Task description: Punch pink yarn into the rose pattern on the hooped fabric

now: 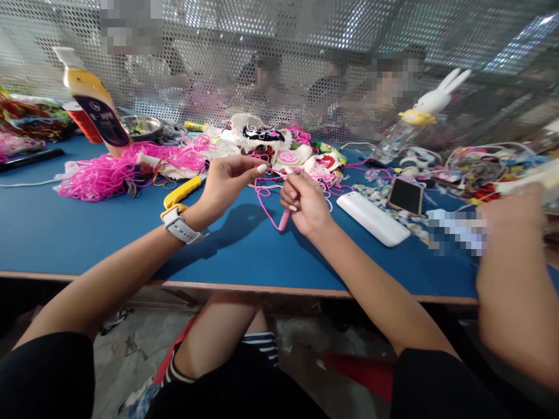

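Observation:
My left hand (229,186) pinches a strand of pink yarn (262,201) between thumb and fingertips, just above the table. The strand hangs in a loop and runs to the lower end of a pink-handled punch needle (285,220). My right hand (308,201) is closed round that tool, its thumb and forefinger pinched near the left fingertips. What lies exactly between the right fingertips is too small to make out. Behind both hands is a pile of cream cloth (301,156) with stitched patterns. Yellow-handled scissors (183,192) lie by my left wrist, their blades hidden.
On the blue table (131,238) are a pink yarn heap (102,174), a yellow bottle (94,99), a metal bowl (142,125), a white power bank (373,218) and a rabbit-topped bottle (419,113). A co-worker's arm (515,279) reaches in from the right. Perforated metal stands behind.

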{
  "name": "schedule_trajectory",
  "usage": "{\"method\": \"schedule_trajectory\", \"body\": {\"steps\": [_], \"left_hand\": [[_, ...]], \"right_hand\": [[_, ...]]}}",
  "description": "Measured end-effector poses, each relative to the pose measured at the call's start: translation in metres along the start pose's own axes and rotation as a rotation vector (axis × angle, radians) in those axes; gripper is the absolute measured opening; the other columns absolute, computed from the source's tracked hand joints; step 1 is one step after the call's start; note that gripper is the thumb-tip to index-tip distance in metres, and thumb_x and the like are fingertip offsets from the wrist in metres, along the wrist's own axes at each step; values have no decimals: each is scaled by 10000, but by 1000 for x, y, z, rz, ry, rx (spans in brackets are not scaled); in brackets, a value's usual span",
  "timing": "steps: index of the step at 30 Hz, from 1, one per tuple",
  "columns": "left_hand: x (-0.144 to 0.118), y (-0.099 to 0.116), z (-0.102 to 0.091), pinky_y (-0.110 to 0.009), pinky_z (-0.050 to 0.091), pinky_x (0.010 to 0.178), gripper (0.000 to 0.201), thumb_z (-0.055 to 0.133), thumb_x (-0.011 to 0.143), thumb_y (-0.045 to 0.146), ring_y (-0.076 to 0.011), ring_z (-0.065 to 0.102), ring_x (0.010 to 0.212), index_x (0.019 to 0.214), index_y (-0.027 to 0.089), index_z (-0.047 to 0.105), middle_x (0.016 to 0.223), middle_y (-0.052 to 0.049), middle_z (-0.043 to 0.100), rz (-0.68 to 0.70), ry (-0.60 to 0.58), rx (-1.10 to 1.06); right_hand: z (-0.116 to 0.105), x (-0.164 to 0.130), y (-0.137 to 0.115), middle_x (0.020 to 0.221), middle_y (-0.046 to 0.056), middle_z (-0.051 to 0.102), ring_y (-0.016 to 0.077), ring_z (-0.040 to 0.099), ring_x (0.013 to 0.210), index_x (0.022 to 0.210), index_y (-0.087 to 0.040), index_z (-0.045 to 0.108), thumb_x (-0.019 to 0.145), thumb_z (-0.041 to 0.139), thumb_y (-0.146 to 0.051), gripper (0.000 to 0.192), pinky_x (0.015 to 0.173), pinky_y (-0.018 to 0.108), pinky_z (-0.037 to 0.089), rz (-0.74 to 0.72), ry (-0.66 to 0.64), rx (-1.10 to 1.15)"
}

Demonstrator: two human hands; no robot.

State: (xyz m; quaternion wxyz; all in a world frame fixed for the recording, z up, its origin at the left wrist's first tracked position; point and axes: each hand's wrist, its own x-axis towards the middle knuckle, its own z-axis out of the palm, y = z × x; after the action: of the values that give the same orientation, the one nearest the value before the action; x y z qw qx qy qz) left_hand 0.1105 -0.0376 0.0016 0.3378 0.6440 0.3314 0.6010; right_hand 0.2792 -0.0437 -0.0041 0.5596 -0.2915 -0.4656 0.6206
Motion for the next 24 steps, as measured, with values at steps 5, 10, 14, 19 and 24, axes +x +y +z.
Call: {"method": "schedule_trajectory", "body": {"steps": [5, 10, 14, 19, 24], "left_hand": [[1, 6, 0, -292, 551, 866, 268, 745, 789, 456, -195, 661, 1057, 890, 209, 772, 1110, -86, 722, 140, -191, -26], [-2, 10, 1, -303, 586, 802, 283, 765, 779, 426, -194, 707, 891, 965, 213, 760, 926, -75, 751, 45, -211, -47], [-2, 11, 1, -246, 594, 654, 440, 806, 745, 379, -176, 724, 766, 1139, 219, 695, 869, -65, 746, -79, -145, -145], [-3, 11, 0, -284, 621, 740, 457, 867, 658, 371, -232, 734, 902, 1043, 173, 721, 953, -95, 752, -155, -172, -214], [-3, 8, 1, -281, 620, 693, 424, 895, 608, 364, -218, 742, 782, 935, 140, 746, 852, -98, 757, -117, -90, -162]], "right_hand": [[-2, 2, 3, 472, -114, 324, 39, 204, 390, 754, -216, 401, 788, 683, -319, 302, 402, 209, 132, 29, 18, -22], [-3, 2, 3, 492, -105, 330, 43, 211, 403, 753, -217, 406, 818, 666, -317, 285, 412, 219, 148, 34, 9, -44], [-3, 1, 4, 491, -105, 331, 43, 213, 407, 749, -217, 400, 819, 667, -312, 292, 417, 217, 146, 53, -5, -44], [-3, 2, 5, 489, -106, 344, 41, 222, 408, 767, -215, 420, 819, 674, -327, 282, 420, 213, 146, 41, 19, -56], [-2, 2, 5, 481, -113, 345, 40, 227, 401, 796, -217, 428, 827, 670, -315, 264, 416, 208, 142, 44, -17, -33]]}}
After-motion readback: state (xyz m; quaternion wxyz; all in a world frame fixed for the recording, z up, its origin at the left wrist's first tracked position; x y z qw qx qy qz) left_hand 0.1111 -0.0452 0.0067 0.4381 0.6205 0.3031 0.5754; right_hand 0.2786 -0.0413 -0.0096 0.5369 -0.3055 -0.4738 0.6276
